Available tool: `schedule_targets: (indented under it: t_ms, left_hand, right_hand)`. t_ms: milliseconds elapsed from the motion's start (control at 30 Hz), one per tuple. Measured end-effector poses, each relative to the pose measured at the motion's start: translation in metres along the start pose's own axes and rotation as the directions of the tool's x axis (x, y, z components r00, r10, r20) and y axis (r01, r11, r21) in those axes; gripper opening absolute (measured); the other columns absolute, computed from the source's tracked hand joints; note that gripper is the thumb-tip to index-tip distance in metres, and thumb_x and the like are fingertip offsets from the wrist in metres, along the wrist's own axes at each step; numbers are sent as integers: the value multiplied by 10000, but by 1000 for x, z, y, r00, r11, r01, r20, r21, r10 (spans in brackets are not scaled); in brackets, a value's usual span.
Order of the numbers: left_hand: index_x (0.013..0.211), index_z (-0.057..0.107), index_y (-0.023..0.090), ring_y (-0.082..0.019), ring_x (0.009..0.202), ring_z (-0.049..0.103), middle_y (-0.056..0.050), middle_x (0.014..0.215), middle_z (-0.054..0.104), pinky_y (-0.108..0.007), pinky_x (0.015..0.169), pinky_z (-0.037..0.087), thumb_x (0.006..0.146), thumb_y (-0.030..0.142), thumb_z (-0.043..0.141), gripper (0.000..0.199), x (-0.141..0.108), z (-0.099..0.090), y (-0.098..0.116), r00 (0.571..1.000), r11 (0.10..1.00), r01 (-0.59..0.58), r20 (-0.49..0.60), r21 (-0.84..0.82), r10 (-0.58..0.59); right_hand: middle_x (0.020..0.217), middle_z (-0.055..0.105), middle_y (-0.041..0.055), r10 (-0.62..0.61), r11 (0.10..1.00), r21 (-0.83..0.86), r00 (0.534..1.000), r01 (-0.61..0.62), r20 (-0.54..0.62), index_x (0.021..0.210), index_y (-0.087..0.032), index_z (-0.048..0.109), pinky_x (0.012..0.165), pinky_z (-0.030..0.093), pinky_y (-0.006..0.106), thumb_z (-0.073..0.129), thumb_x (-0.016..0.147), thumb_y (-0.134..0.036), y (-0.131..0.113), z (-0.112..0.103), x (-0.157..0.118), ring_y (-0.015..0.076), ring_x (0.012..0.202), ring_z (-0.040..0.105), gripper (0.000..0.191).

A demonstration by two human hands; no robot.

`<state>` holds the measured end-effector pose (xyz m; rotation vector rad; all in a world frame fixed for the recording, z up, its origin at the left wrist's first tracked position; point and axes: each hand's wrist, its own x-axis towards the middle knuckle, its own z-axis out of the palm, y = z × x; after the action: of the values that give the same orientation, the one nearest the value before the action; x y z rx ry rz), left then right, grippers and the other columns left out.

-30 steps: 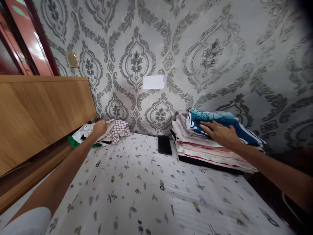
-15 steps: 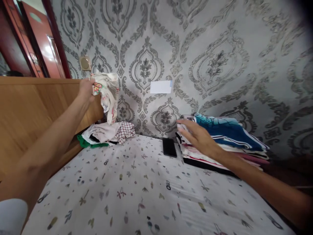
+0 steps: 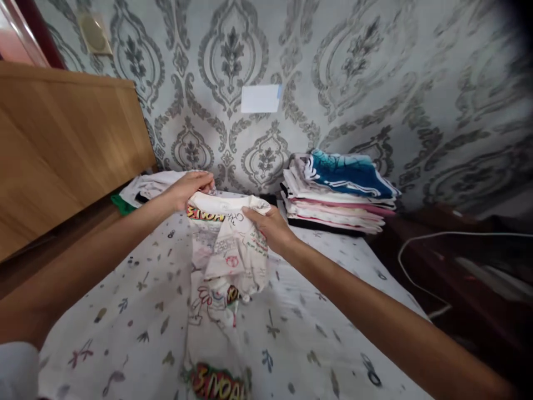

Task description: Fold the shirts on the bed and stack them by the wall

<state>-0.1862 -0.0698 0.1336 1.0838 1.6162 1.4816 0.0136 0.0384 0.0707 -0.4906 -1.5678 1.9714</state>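
Note:
A white garment with colourful lettering and doodles, which looks like a T-shirt [image 3: 225, 255], hangs from both hands over the bed. My left hand [image 3: 192, 189] is closed on one side of its top band. My right hand [image 3: 270, 225] pinches the other side, so the band stretches between them. The lower part droops in folds towards the patterned bedsheet [image 3: 137, 333]. Behind my left hand lies a loose heap of clothes [image 3: 150, 186], white with some green and black. Past my right hand stands a stack of folded clothes [image 3: 337, 197] with a blue piece on top.
A wooden headboard or cabinet panel [image 3: 70, 150] stands on the left. Grey patterned wallpaper [image 3: 233, 55] closes off the back, with a white paper [image 3: 261, 99] on it. A pale cable [image 3: 458, 234] runs through the dark area at right.
The garment has come from the left, where my left hand held it bunched, to the centre. My right hand has left the stack side and gripped it. The view has tilted down.

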Motion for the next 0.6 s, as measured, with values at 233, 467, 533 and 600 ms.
schedule_targets:
  t_ms: [233,467,533,600]
  left_hand:
    - [817,710,156,-88,501,427,42,579,537,-206,480,271,745,477,724,329,-29,4,-27,899,863,-116,421,491,-118]
    - [636,648,175,-109,561,456,37,589,535,-230,536,307,724,276,653,135,-38,35,-7,781,737,-405,623,541,-27]
    - [591,596,177,-103,542,418,46,561,482,-238,531,287,715,221,649,142,-42,50,4,795,722,-475,597,503,108]
    - [575,558,179,-100,533,386,53,547,441,-241,541,288,720,187,647,170,-46,63,14,826,718,-505,509,480,241]
  right_hand:
    - [715,697,-2,43,997,-67,998,-45,-43,796,-206,683,700,525,333,850,592,-506,22,-43,-20,176,675,636,399]
    - [1250,643,116,-404,576,-723,901,382,155,1189,-227,644,1029,432,496,710,735,-569,6,-33,-41,323,1196,552,572]
    - [1329,603,124,-404,431,-763,859,482,315,1321,-229,566,1055,402,503,707,754,-533,-9,-16,-47,325,1230,528,658]
    - [1183,668,103,-372,401,-768,855,500,362,1325,-219,553,959,460,461,652,820,-489,-24,-3,-51,290,1068,603,581]
